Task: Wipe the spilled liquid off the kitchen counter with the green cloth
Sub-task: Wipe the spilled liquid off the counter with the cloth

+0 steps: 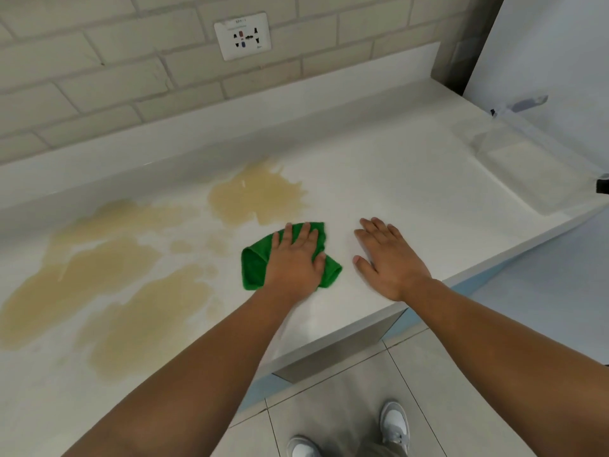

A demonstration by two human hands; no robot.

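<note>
Barely begun: left hand (295, 258), grip flat, presses crumpled green cloth (253, 267); right hand (385, 255) flat on white desk (395, 179); tan puddles (257, 192) unwiped.

- A kitchen.
- White counter (379, 179) with a raised back lip.
- Behind the counter, a brick-tile wall (99, 77) carries a power socket (243, 36).
- Below the counter, a grey tiled floor (329, 407).

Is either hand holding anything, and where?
The left hand presses flat on the middle of the crumpled green cloth; the right hand holds nothing.
</note>
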